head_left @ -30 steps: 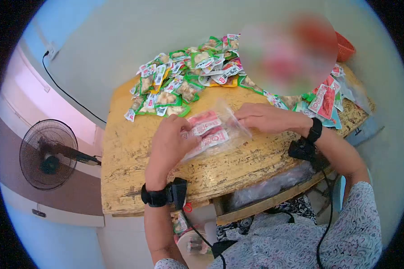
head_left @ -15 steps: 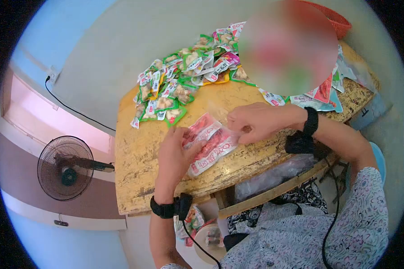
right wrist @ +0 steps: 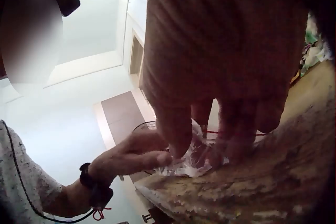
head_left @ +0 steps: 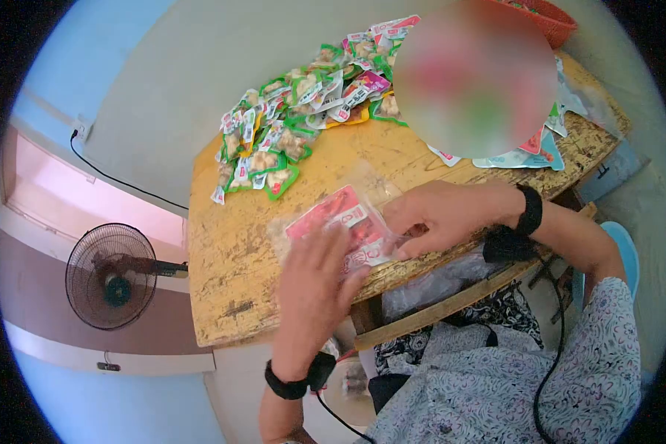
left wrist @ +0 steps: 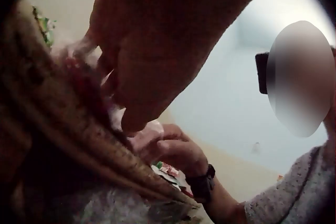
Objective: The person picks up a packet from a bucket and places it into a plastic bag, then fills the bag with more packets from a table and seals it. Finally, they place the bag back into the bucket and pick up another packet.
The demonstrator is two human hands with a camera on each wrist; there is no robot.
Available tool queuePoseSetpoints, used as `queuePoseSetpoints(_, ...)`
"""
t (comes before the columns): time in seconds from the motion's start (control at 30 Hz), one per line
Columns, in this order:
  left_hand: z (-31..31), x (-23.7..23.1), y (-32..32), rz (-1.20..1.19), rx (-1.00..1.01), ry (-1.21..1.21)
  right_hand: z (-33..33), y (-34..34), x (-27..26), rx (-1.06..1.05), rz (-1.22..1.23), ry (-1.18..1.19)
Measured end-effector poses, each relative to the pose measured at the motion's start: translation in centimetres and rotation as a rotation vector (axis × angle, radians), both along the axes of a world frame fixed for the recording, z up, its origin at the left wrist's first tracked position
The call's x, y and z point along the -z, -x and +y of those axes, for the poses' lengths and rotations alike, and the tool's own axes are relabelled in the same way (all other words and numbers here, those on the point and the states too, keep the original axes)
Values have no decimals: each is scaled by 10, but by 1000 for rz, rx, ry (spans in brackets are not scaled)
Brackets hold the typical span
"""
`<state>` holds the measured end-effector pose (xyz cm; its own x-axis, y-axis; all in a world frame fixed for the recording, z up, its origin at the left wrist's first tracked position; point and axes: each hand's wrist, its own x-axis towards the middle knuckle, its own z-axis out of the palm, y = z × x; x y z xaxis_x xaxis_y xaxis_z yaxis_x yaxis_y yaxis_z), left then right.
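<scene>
On the wooden table (head_left: 237,255), near its front edge, lies a clear plastic bag (head_left: 368,180) with red-and-white snack packets (head_left: 320,214) inside. My left hand (head_left: 314,277) rests over the near left part of the bag, fingers extended and slightly blurred. At the bag's right end, my right hand (head_left: 444,216) pinches the plastic between thumb and curled fingers. In the right wrist view, crinkled plastic (right wrist: 191,166) shows under the right hand's fingers, with the left hand (right wrist: 131,155) close on the other side.
A heap of small green-edged snack packets (head_left: 274,140) covers the table's far left. More packets (head_left: 525,157) lie at the right beside a blurred round patch, and a red basket (head_left: 559,26) stands behind. An open drawer (head_left: 422,318) holds clear plastic. A fan (head_left: 111,275) stands left.
My left hand has moved from gripping the bag's left side to lying over it with fingers straightened. The bag and right hand have shifted slightly toward the table's front edge.
</scene>
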<state>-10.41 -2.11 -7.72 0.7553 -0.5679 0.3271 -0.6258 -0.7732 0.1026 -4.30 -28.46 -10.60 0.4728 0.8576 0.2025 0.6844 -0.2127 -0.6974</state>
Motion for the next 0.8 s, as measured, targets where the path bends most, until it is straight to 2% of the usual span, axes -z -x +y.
queuePoseSetpoints(0.07,3,19,2,76,13,-96,-5,3,4,36,-65,24)
queuePoseSetpoints(0.13,9,22,3,100,-7,-68,-11,6,2,91,-133,105)
queuePoseSetpoints(0.23,12,21,7,93,-22,-76,-15,10,-5,158,-98,129)
queuePoseSetpoints(0.43,19,13,3,110,-19,-71,-21,13,12,106,-16,-61)
queuePoseSetpoints(0.53,18,15,-3,154,-14,-37,-27,17,8,123,27,-62)
queuePoseSetpoints(0.63,13,20,-2,146,-66,-16,-35,23,6,173,108,-166)
queuePoseSetpoints(0.8,-3,11,12,79,-166,-122,-59,26,-1,397,5,-202)
